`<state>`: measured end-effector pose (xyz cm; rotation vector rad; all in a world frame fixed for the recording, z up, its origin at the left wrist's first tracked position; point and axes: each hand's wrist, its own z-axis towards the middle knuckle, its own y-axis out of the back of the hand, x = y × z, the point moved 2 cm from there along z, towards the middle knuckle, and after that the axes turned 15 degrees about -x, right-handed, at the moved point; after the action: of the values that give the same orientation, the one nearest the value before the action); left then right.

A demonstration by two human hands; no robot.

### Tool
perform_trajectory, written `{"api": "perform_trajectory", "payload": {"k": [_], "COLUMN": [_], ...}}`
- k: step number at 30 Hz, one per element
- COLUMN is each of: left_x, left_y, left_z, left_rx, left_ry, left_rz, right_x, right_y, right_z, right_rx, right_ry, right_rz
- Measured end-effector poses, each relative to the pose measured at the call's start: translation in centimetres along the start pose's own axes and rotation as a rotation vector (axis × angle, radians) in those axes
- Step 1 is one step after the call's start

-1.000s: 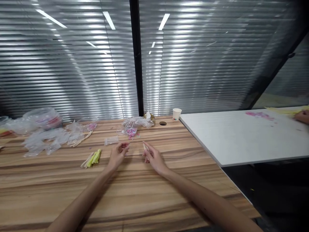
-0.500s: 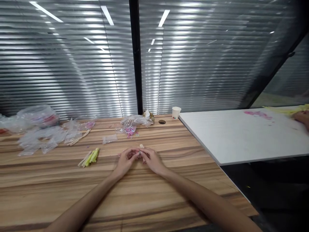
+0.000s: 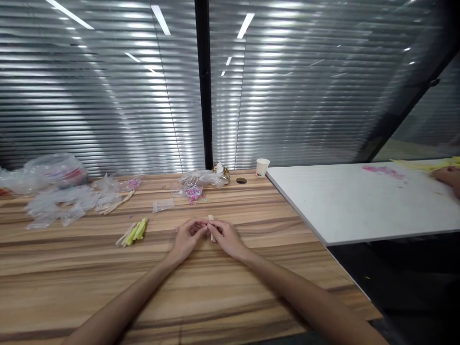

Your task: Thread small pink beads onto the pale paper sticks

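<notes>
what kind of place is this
Probably an office or meeting room used for small craft work: a wooden table against a glass partition with slatted blinds, a white table beside it, and clear plastic bags of small parts lying about.

No text reads anywhere — the paper cup [image 3: 262, 167] print (reddish) blurs.

A small white paper cup [image 3: 262, 167] stands at the far edge of the striped wooden tabletop [image 3: 223, 292], near a round cable hole [image 3: 241, 180]. Crumpled clear plastic bags [image 3: 57, 201] lie heaped at the far left. A bundle of yellow-green sticks [image 3: 133, 233] rests nearer. A clear bag of pink bits [image 3: 194, 193] lies mid-table. Alongside sits a white tabletop [image 3: 359, 206], with another person's hand [image 3: 447, 176] at its far end.
</notes>
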<state>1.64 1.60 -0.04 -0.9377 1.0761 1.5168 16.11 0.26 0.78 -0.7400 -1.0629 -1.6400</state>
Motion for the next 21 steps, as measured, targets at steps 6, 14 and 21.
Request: {"api": "perform_trajectory", "payload": {"k": [6, 14, 21], "left_x": [-0.05, 0.01, -0.34], "left_y": [0.24, 0.22, 0.34], "left_z": [-0.08, 0.07, -0.26], "left_rx": [-0.029, -0.030, -0.062], "left_ry": [-0.026, -0.068, -0.214], "left_rz": [0.025, 0.069, 0.246], "right_x": [0.26, 0.30, -0.07], "right_y": [0.09, 0.03, -0.09], "right_z": [0.02, -0.04, -0.15], "right_rx": [-0.009, -0.012, -0.031], "right_ry": [0.025, 0.039, 0.064], "right_rz": [-0.007, -0.029, -0.105]}}
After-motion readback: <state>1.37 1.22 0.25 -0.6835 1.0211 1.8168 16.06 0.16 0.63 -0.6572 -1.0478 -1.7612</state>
